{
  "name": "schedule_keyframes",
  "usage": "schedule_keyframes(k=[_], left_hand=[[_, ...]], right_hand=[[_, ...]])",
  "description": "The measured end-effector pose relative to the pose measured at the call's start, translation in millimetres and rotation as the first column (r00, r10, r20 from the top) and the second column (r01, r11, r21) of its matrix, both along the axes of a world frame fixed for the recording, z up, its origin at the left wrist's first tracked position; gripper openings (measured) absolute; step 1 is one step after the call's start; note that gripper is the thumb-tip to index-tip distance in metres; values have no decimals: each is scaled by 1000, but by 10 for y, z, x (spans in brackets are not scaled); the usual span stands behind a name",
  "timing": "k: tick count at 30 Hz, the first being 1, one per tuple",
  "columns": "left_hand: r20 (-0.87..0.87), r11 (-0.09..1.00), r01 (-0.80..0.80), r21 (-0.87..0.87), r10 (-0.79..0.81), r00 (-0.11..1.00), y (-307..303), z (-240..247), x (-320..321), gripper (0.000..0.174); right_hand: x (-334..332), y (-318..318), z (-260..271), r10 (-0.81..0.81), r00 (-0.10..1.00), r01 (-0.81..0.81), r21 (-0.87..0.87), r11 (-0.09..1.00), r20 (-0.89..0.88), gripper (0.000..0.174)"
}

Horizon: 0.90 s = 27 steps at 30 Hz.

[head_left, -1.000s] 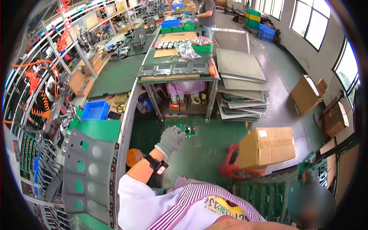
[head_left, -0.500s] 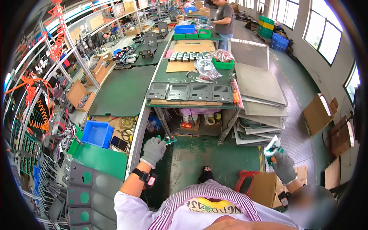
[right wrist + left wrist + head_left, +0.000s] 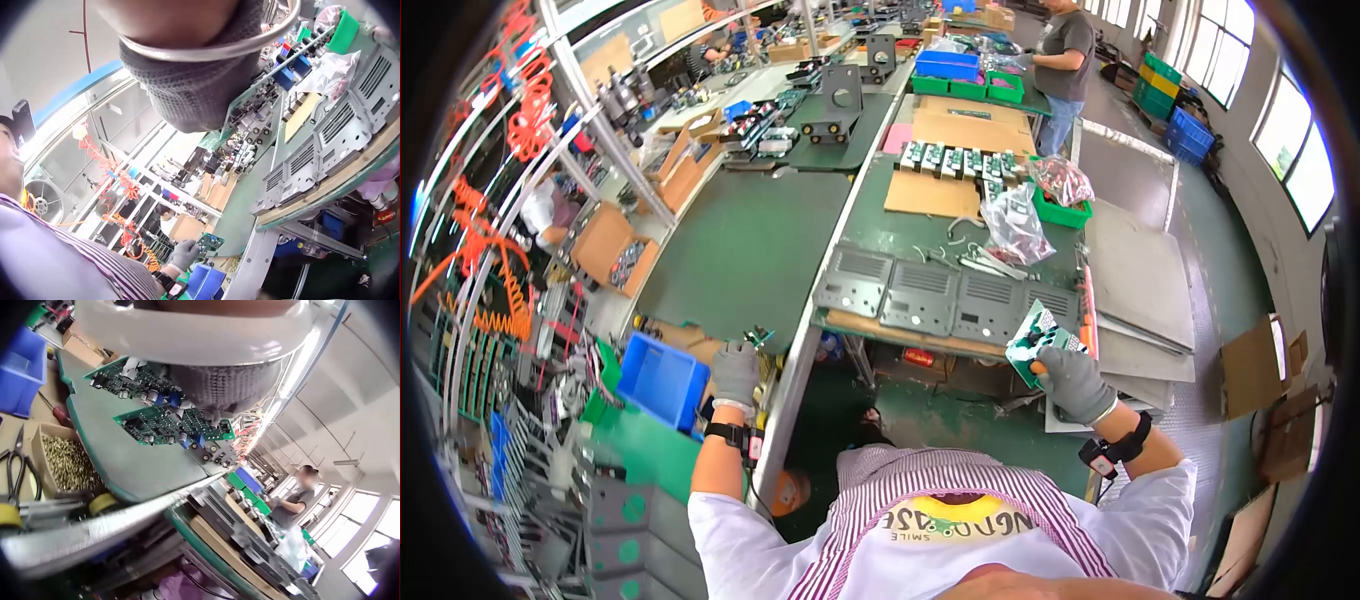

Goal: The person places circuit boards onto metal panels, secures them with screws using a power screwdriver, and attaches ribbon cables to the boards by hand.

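My left hand point(image 3: 737, 375), in a grey glove, is over the near end of the left bench, beside a blue bin point(image 3: 662, 382). It grips green circuit boards; two show in the left wrist view, an upper circuit board point(image 3: 115, 380) and a lower circuit board point(image 3: 156, 428), both studded with components. My gloved right hand point(image 3: 1078, 385) is raised in front of the middle table and pinches another circuit board point(image 3: 1028, 335) by its edge. That board is tilted, and it overlaps the row of grey vented panels point(image 3: 920, 295) in the head view. The glove covers most of the right fingers in the right wrist view.
A green mat point(image 3: 740, 245) covers the left bench; a box of brass screws point(image 3: 65, 459) and pliers point(image 3: 20, 465) lie near the left hand. White parts point(image 3: 960, 160) stand in rows on cardboard. Stacked sheets point(image 3: 1145, 270) rise at right. A person point(image 3: 1065, 60) stands farther back.
The view has swung closer to the benches. My left hand has moved left from above the floor to the bench with its boards. My right hand has come up from the lower right, carrying its board.
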<state>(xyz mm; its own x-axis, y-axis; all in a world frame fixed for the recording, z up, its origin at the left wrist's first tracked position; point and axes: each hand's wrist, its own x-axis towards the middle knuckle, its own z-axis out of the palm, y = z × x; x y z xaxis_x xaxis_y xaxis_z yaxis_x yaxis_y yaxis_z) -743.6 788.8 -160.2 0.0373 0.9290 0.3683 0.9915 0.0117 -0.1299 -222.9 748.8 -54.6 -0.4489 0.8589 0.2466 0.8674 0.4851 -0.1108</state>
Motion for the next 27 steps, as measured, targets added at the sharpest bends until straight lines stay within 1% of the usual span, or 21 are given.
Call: schedule_keyframes(k=[4,5,8,10,11,14,15,17,18,19,21,22,23,24,25,26,27], left_hand=[[-66,998,-32,53,36,997,983,-257,-641,14],[-83,994,-53,99,61,995,1207,-333,-805,14],[-116,985,-172,7,172,978,1749,-347,-1130,15],[-138,978,-208,-36,201,970,2009,-505,-1317,16],[-150,972,-228,-60,217,965,2125,-596,-1381,17],[-109,983,-143,-112,131,985,2272,-804,-1329,18],[-142,965,-174,-197,148,979,2302,-889,-1265,22],[-138,956,-175,-234,146,980,2252,-1132,-1215,24],[-136,954,-178,-242,149,980,2249,-1179,-1171,25],[-97,905,-256,-341,237,967,2236,-1097,-1076,29],[-5,988,-101,-118,101,995,2090,-823,-840,36],[28,1000,-23,6,23,999,2031,-664,-680,40],[165,992,127,-11,-123,979,2015,-555,-476,45],[301,962,273,-9,-258,918,2004,-449,-228,51],[403,894,438,91,-435,805,1982,-324,81,54],[478,792,574,207,-594,648,1960,-200,417,57],[565,738,615,280,-644,516,1930,-95,748,61]], right_hand=[[-411,472,-129,-105,994,106,50,993,-11,22],[-527,565,-103,-163,986,163,10,987,-15,22],[-808,811,-6,-235,972,236,-26,971,24,21],[-940,949,-2,-263,964,264,-33,964,48,20],[-996,1014,1,-274,960,277,-46,960,56,21],[-1147,1213,-24,-284,956,288,-68,955,69,22],[-1187,1273,-36,-280,957,285,-73,956,70,23],[-1300,1420,-22,-264,963,268,-92,959,51,23],[-1358,1517,-5,-255,966,257,-91,962,38,23],[-1416,1596,0,-236,972,236,-90,967,17,22],[-1498,1729,-96,-158,987,155,-97,983,-19,21],[-1555,1801,-117,-119,992,115,-95,989,-38,20],[-1690,1847,-9,-163,987,158,-184,970,-11,19],[-1796,1903,2,-141,988,127,-192,973,-62,18],[-1888,1964,6,-118,986,95,-196,976,-113,18],[-1972,2019,22,-96,982,63,-198,978,-164,18],[-2064,2056,59,-78,975,39,-187,982,-208,18]])
